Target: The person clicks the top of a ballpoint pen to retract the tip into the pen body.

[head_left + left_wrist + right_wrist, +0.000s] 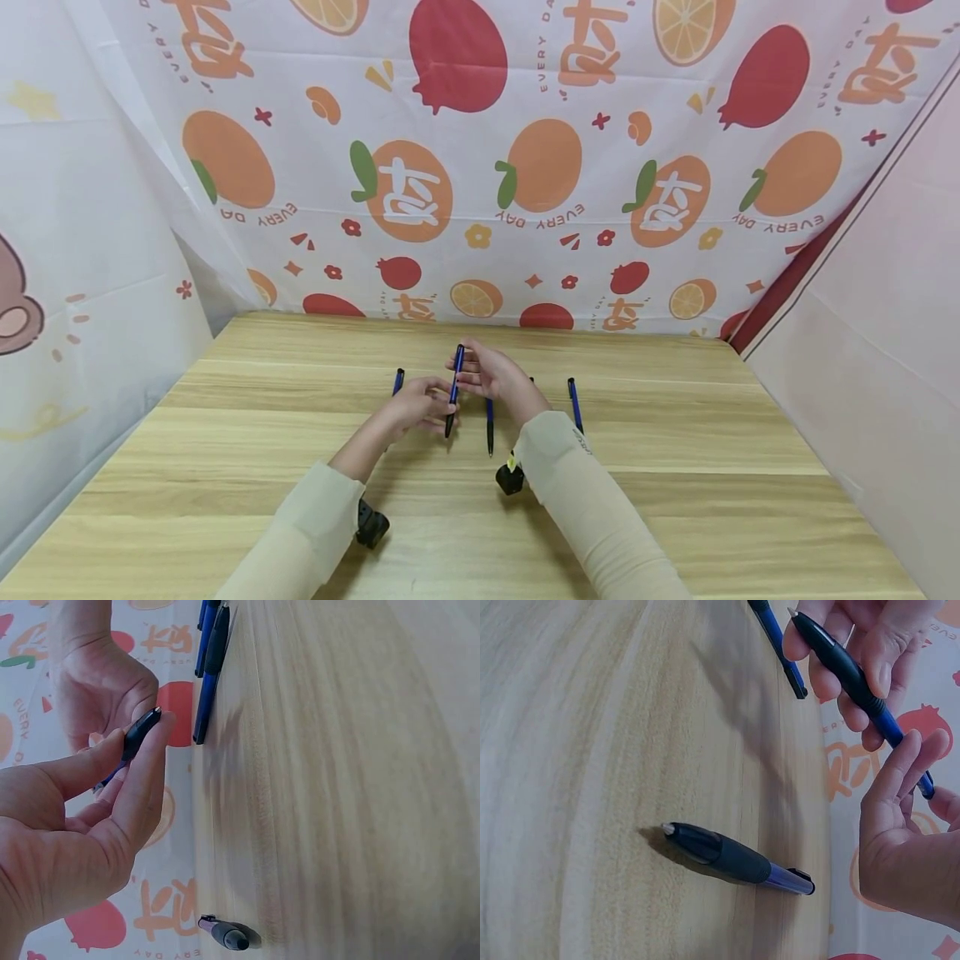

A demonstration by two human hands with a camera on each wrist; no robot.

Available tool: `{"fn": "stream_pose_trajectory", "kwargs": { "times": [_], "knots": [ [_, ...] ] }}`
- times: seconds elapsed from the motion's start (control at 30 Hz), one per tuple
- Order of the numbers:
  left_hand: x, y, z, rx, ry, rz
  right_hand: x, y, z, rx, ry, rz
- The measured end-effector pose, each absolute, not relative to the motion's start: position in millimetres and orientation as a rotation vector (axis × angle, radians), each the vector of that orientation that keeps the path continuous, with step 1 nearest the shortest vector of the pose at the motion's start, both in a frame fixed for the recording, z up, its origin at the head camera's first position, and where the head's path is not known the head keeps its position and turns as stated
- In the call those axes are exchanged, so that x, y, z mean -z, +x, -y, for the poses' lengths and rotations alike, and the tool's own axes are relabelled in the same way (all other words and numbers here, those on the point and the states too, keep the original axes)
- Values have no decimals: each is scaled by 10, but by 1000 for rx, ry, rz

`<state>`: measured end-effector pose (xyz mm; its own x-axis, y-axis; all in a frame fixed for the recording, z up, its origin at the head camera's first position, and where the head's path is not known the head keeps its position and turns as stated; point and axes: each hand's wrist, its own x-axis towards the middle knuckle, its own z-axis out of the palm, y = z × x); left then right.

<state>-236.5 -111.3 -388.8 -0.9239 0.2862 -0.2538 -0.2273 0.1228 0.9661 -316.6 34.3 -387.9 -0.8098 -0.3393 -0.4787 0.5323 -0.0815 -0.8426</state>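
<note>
A blue ballpoint pen (454, 385) with a black grip is held above the table between both hands. My left hand (417, 403) pinches it near the black grip, thumb against fingers, as the left wrist view also shows. Around the pen's upper, clip end are the fingers and thumb of my right hand (492, 372). In the right wrist view the held pen (846, 673) points its silver tip up and to the left. A similar pen (490, 427) lies on the table below the right hand, and another pen (398, 381) lies behind the left hand.
Farther right on the wooden table (675, 500) lies a blue pen (575, 403), partly hidden by the right sleeve. One more pen end (532, 380) peeks out beside the right wrist. A fruit-print cloth (465, 183) hangs along the table's back edge.
</note>
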Motion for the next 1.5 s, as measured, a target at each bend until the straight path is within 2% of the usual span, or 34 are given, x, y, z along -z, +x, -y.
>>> {"fn": "stream_pose_trajectory", "kwargs": {
  "times": [1.5],
  "knots": [
    [3879,-2302,1079,-1894,70,-2061,3897,-3159,-295,2001,243,-1532]
  ]
}}
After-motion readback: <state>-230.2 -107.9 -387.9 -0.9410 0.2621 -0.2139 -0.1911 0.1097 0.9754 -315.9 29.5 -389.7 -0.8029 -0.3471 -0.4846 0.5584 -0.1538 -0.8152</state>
